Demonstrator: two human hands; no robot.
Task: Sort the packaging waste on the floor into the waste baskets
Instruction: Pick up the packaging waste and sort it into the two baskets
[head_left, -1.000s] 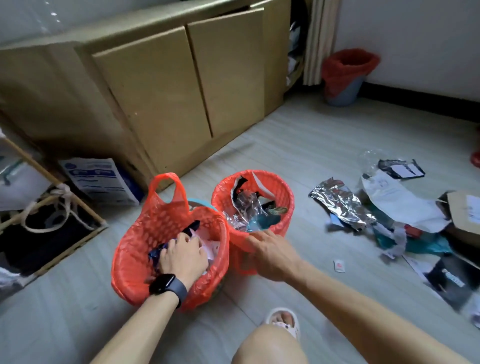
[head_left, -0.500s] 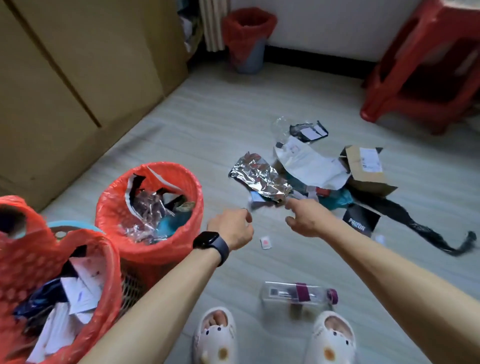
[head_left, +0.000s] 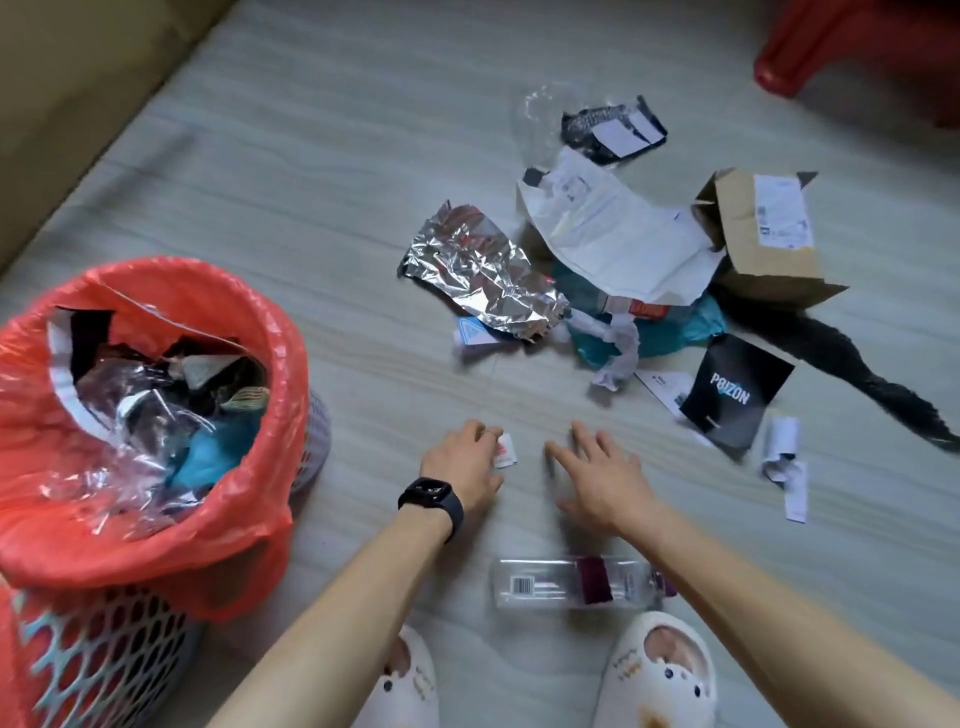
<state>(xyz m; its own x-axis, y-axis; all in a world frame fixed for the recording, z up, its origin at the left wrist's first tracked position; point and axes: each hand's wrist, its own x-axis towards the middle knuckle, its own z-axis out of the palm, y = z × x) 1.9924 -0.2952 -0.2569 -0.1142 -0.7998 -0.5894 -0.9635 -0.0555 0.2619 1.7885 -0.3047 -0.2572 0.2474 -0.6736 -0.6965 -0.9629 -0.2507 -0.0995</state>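
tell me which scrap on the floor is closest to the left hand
The small white packet with a red mark, at the left hand's fingertips; the foil, mailer and box lie farther off.

"POIZON" in pale letters on black card (head_left: 735, 391), barcode on clear bottle (head_left: 576, 583), shipping label on cardboard box (head_left: 763, 234) unreadable

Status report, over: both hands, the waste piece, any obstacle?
Left hand on small white red-printed sachet, grip unclear. Right hand open, empty. Clear plastic bottle lies near white slippers, not blocking.
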